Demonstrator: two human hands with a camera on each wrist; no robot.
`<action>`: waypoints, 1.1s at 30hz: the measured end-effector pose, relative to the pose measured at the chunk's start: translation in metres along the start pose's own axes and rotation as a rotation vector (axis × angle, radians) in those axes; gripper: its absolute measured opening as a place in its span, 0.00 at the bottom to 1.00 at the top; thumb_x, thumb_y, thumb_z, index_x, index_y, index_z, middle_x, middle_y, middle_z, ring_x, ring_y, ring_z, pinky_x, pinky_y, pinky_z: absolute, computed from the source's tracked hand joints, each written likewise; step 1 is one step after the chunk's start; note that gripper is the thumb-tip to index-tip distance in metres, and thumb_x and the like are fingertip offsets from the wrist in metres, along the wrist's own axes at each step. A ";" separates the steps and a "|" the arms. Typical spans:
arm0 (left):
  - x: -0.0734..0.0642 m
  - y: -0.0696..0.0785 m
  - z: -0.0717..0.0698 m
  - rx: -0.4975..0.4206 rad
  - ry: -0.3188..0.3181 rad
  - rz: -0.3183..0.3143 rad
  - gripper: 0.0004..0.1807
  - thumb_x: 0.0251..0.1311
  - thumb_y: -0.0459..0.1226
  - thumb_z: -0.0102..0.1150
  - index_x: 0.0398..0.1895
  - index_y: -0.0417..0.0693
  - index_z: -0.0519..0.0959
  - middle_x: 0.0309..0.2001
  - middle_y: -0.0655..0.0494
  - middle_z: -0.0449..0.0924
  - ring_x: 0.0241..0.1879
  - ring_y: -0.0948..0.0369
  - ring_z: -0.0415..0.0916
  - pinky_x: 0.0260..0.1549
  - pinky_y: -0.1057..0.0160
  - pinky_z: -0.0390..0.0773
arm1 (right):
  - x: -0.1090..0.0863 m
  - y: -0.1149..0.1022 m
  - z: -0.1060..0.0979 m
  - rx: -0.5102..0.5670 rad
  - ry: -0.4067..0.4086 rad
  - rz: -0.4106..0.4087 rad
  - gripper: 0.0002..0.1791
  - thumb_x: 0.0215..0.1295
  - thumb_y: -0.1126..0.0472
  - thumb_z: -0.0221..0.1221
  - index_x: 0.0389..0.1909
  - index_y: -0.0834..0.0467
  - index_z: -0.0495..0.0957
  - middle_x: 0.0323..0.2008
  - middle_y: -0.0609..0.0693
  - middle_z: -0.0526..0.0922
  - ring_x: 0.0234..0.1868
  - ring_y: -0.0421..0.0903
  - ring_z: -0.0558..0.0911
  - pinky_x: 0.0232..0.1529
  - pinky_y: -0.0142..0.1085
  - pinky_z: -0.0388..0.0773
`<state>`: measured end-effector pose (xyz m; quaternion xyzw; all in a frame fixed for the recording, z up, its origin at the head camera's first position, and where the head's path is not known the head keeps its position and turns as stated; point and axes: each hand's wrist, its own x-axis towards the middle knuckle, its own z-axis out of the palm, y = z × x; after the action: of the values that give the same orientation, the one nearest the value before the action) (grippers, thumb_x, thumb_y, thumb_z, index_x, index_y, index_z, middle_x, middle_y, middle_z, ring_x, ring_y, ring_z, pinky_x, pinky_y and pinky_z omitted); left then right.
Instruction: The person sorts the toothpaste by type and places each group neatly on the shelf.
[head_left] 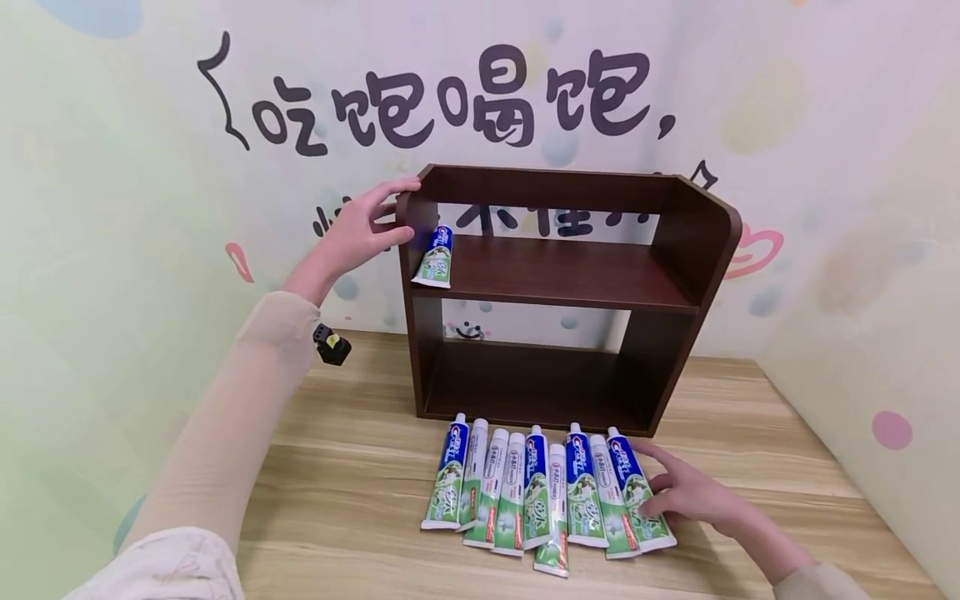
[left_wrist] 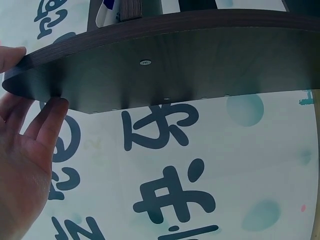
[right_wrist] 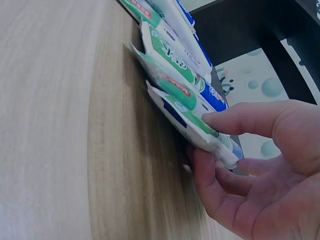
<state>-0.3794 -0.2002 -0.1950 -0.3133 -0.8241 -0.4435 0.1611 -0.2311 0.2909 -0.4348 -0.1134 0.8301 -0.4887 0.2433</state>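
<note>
My left hand holds the upper left corner of a dark brown two-tier shelf. In the left wrist view its fingers and thumb lie on opposite sides of the side panel. A blue, white and green toothpaste tube leans upright in the upper compartment's left corner. My right hand pinches the rightmost toothpaste tube of a row on the table, thumb on its face and fingers at its outer edge. Several blue-capped and white-topped tubes lie side by side, some overlapping.
The shelf stands on a wood-grain table near the back wall, which carries large dark lettering. A small black object is by the table's back left. The shelf's lower compartment lies just behind the row of tubes.
</note>
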 end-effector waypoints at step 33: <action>-0.001 0.000 0.000 0.020 -0.001 0.010 0.31 0.64 0.31 0.60 0.71 0.51 0.67 0.76 0.56 0.61 0.72 0.42 0.64 0.68 0.47 0.71 | -0.015 -0.009 -0.026 0.180 -0.123 -0.096 0.45 0.69 0.63 0.56 0.74 0.68 0.35 0.49 0.49 0.78 0.44 0.45 0.85 0.42 0.40 0.87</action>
<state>-0.3788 -0.2005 -0.1953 -0.3162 -0.8270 -0.4343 0.1659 -0.2318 0.3126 -0.4118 -0.1604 0.7602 -0.5644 0.2791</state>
